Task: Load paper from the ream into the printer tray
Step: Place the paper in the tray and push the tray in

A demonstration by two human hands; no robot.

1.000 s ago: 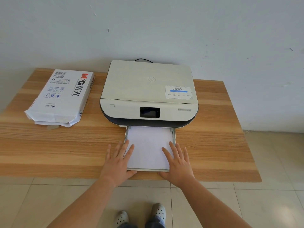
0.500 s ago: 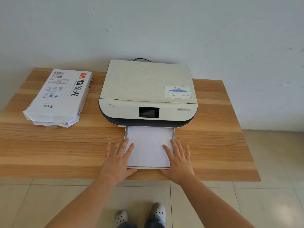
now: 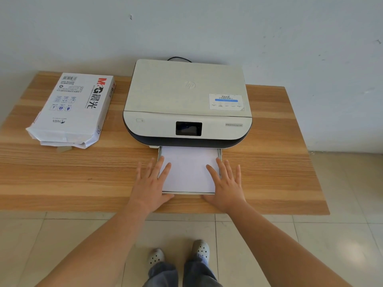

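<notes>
A white printer (image 3: 186, 96) with a dark base and a small black screen stands at the middle of the wooden table (image 3: 269, 162). Its paper tray (image 3: 220, 156) sticks out at the front, partly slid in, with white paper (image 3: 188, 168) lying flat in it. My left hand (image 3: 150, 183) lies flat with fingers spread over the tray's left front corner. Flat and spread in the same way, my right hand (image 3: 227, 184) covers the right front corner. The opened ream (image 3: 72, 108), a white wrapper with red and black print, lies at the table's left.
A black cable (image 3: 179, 58) runs behind the printer by the pale wall. The table's front edge is just behind my wrists. Tiled floor and my feet in white clogs (image 3: 178, 253) show below.
The tray has slid further into the printer, so less of it sticks out. Both hands have moved forward with it, still flat at its front corners.
</notes>
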